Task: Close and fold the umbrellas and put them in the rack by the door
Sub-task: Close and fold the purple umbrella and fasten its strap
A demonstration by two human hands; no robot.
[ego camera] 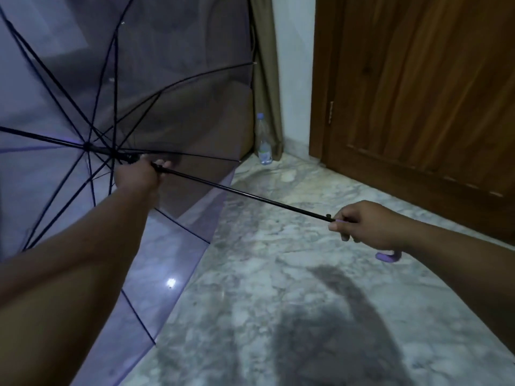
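The left hand [138, 174] is wrapped around the black shaft [239, 194] right at the runner, just under the hub where the ribs meet, fingers curled tight on it. The right hand [365, 225] grips the lilac hooked handle [386, 256] at the shaft's other end, thumb and fingers closed around it, the hook peeping out below the palm. The two hands are well apart, one at each end of the shaft.

This looks like the closing step of the first umbrella [83, 93]: its translucent purple canopy is spread wide, ribs taut. The next move likely calls for releasing the catch and drawing the runner along the shaft toward the handle while the right hand braces.

The umbrella is held above the marble floor [278, 274], its long axis running from the handle up and away from the wooden door [418, 79], tip pointing away from the door. A plastic bottle [263, 140] stands on the floor between canopy and door. No rack is in view.
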